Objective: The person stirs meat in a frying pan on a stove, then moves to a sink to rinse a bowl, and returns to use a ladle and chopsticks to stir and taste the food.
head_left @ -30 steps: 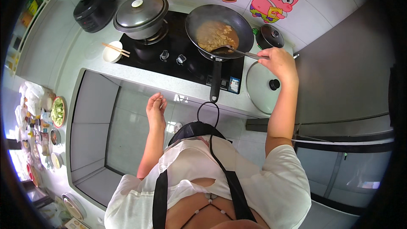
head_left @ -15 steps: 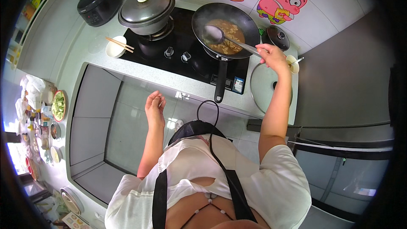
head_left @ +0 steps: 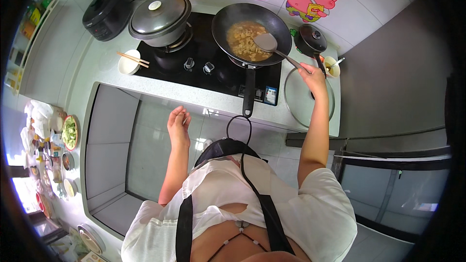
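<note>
While the right hand (head_left: 313, 76) is gripping the far end of a long-handled grey metal spatula (head_left: 265, 42), its fingers are closing around the shaft to the right of the round, deep, black wok (head_left: 280, 26), probably so that the skin is staying clear of the heat. The spatula's broad rounded blade is lying inside the wok, over the right part of the brown, saucy chopped food (head_left: 241, 39); whether it is pressing on the wok's bottom is hard to tell.

The left hand (head_left: 179, 122) is hanging to the near left of the wok, well apart from it, its fingers curling in narrowly. Nothing is showing in it, though whether the palm is hiding something small cannot be told. The wok's straight black handle (head_left: 248, 92) is pointing toward the person, seemingly for easy reach.

The wok is sitting over the right side of a flat black glass hob (head_left: 179, 68). To its left, a wide grey metal pot with a domed lid (head_left: 160, 17) is standing, the lid likely keeping heat in. Farther to its near left, a small round white bowl (head_left: 127, 66) is bearing two pale wooden chopsticks (head_left: 138, 59) across its rim, perhaps to keep their tips off the counter. To the wok's near right, a round clear glass lid (head_left: 297, 99) is lying on the counter, apparently set aside to leave the wok uncovered.
</note>
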The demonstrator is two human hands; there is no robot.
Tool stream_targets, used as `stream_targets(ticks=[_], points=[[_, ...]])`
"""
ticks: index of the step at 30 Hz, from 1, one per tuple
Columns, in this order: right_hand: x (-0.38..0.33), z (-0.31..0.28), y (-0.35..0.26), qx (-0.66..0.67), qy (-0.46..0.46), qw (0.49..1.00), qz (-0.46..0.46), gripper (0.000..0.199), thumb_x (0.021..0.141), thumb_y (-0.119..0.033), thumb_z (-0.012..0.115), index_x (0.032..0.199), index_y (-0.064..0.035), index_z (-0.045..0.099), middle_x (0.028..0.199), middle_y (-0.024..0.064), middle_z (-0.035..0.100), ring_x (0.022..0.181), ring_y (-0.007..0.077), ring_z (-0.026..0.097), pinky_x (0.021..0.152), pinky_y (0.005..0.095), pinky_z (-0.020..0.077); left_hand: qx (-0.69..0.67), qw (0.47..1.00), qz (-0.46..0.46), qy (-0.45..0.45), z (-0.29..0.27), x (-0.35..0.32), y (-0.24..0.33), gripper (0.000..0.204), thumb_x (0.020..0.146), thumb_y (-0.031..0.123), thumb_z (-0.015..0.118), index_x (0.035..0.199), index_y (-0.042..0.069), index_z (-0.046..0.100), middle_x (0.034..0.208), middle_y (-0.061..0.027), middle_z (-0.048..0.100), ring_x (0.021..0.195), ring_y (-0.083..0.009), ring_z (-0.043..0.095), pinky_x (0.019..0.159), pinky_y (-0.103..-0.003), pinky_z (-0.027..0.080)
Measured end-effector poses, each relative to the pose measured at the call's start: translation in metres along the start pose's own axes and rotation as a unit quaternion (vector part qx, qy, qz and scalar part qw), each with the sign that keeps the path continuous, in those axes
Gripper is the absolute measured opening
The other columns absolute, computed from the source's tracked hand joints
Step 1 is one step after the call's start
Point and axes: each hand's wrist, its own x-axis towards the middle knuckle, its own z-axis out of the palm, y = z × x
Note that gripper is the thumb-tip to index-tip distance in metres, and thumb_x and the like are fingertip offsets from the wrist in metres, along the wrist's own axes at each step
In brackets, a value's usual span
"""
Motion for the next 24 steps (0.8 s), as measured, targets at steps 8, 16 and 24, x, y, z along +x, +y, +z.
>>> stream_targets(ticks=[8,16,24], points=[[-0.021,-0.017,-0.027,-0.007,-0.054,0.997,0.058,0.035,0.075,-0.024,0.062,0.106,-0.0083,0.06,0.088,0.0126,0.064,0.081,0.0185,0.059,0.074,0.028,0.0429,-0.004,1.0,-0.003,-0.01,0.006,0.001,0.0,0.016,0.082,0.004,0.048,0.096,0.005,0.055,0.088,-0.0025,0.056,0.078,-0.0112,0.054,0.072,-0.023,0.046],[-0.001,0.009,-0.005,0.095,0.008,0.995,0.028,0.032,0.076,-0.023,0.062,0.105,-0.0077,0.061,0.062,0.0006,0.054,0.05,0.0084,0.046,0.049,0.0231,0.0388,-0.001,1.0,0.001,0.003,-0.003,0.001,0.001,0.017,0.082,0.005,0.048,0.098,0.005,0.054,0.089,-0.0027,0.055,0.079,-0.0115,0.053,0.073,-0.023,0.045],[0.028,0.032,-0.016,0.143,-0.019,0.985,0.094,0.031,0.077,-0.023,0.062,0.104,-0.0076,0.061,0.061,0.0,0.054,0.05,0.0083,0.047,0.049,0.023,0.0385,0.002,1.0,0.005,0.01,-0.007,-0.002,0.005,0.018,0.083,0.006,0.047,0.099,0.005,0.053,0.09,-0.0029,0.055,0.08,-0.0117,0.053,0.072,-0.023,0.045]])
